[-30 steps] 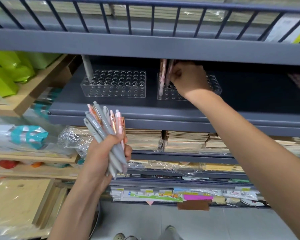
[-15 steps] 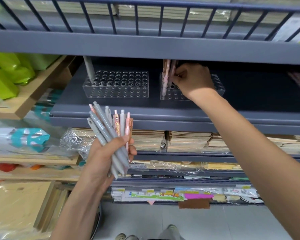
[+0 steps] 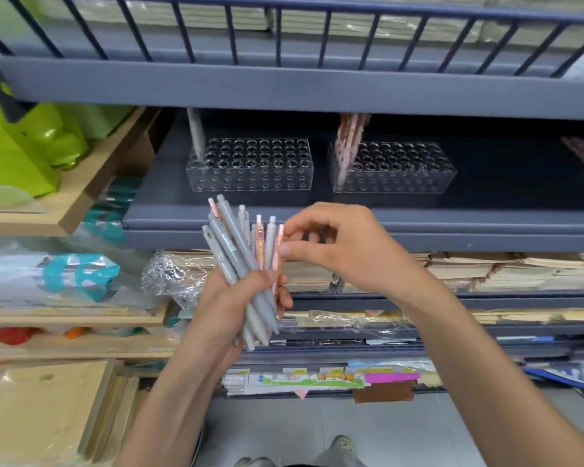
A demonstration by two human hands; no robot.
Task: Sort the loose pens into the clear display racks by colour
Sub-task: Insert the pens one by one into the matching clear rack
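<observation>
Now, in the head view, the right hand (image 3: 338, 251) has left the right rack (image 3: 395, 170), where it was busy among the standing pens half a second ago. It has come down to the bundle (image 3: 240, 261) held in front of the shelf (image 3: 317, 217).

Its grip is a pinch: thumb and forefinger close on the top of a pink pen (image 3: 278, 244) at the bundle's right edge, with the other fingers curled behind. The left hand (image 3: 230, 311) holds the bundle upright, its grip wrapped round the lower barrels. Most of these pens are grey and a few are pink.

Two clear racks stand side by side on the shelf behind. The left rack (image 3: 250, 166) holds one grey pen (image 3: 196, 133) in its back left corner. The right rack holds a few pink pens (image 3: 349, 139) at its left end. Most holes in both are unfilled.

So one placing looks finished and the next pick has begun. This pen likely belongs in the right rack, and most of the sorting remains.
</observation>
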